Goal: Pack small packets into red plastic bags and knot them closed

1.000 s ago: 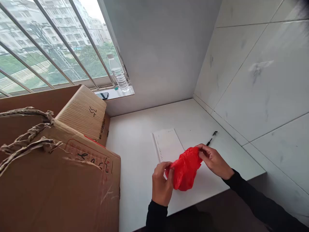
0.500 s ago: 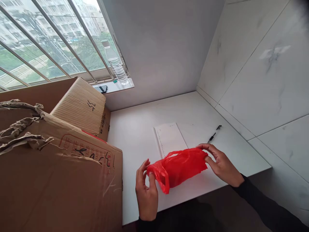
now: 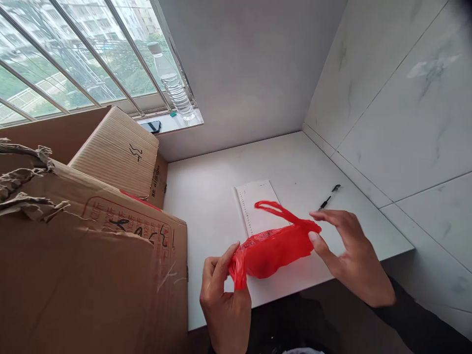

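A red plastic bag [image 3: 278, 253] stretches between my hands over the front part of the white table, overlapping the lower end of an open notebook [image 3: 258, 201]. My left hand [image 3: 226, 300] pinches the bag's left end, where a gathered handle hangs down. At the right end, my right hand [image 3: 350, 250] has its thumb and fingers apart around the bag's edge; the thumb tip is by the plastic. A thin loop handle of the bag sticks up over the notebook.
A black pen [image 3: 330, 196] lies on the table [image 3: 206, 182] at the right. Large cardboard boxes [image 3: 110, 275] fill the left side. On the windowsill are a water bottle [image 3: 173, 86] and a phone [image 3: 152, 127]. A tiled wall [image 3: 398, 108] borders the right.
My right hand has moved right and its fingers have spread from the bag. The loop handle now stands up at the right end. The left handle hangs more bunched beside my left hand.
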### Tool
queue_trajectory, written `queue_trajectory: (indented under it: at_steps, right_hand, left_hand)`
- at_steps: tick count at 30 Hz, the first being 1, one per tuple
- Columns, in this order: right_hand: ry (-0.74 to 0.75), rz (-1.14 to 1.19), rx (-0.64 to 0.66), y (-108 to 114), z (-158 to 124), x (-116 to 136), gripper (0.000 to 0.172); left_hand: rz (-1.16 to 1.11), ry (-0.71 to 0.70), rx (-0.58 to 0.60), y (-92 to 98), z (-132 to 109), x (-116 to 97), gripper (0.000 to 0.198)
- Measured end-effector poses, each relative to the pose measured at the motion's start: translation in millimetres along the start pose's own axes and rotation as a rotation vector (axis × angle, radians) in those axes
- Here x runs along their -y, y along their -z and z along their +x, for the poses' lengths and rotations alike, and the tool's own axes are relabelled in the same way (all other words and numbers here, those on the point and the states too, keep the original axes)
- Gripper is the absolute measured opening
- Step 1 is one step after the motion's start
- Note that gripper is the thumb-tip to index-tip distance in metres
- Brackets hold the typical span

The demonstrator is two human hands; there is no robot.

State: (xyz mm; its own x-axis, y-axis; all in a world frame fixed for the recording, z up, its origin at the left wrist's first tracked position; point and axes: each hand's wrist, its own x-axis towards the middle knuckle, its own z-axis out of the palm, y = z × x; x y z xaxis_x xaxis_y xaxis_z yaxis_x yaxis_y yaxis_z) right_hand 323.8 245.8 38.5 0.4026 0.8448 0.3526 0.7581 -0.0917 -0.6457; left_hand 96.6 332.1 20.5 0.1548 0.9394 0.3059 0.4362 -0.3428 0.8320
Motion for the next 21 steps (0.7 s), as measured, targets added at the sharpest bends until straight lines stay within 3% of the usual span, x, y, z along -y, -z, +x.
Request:
queue_trajectory:
  at_steps: [2, 4, 6, 8, 13, 18, 21]
  right_hand:
    - [0.192, 0.049, 0.053, 1.0, -4.5, 17.1, 0.035]
    - [0.345, 0.06, 0.243, -6.5, -4.0, 27.8, 0.034]
    - [0.387, -0.01, 0.402, -17.5, -0.1, 29.6, 0.026]
    - [0.375, -0.088, 0.476, -25.1, 3.2, 26.7, 0.022]
    - [0.36, -0.158, 0.454, -14.7, -1.6, 30.1, 0.02]
    - [0.341, -0.169, 0.41, 0.5, -8.0, 42.6, 0.025]
    - [0.353, -0.171, 0.512, -1.7, -9.7, 41.6, 0.02]
  left_hand:
    - [-0.093, 0.05, 0.069, 4.7, -2.8, -12.3, 0.024]
    - [-0.152, 0.121, 0.093, 6.8, -4.1, -21.1, 0.01]
    - [-0.182, 0.192, 0.094, 7.6, -4.6, -23.1, 0.008]
    - [-0.205, 0.235, 0.1, 8.3, -5.4, -18.8, 0.013]
    - [-0.307, 0.321, 0.054, 10.8, -11.0, -3.2, 0.016]
    - [-0.616, 0.435, 0.053, 14.0, -14.0, -3.9, 0.027]
    - [-0.683, 0.553, 0.067, 16.4, -14.7, -9.0, 0.04]
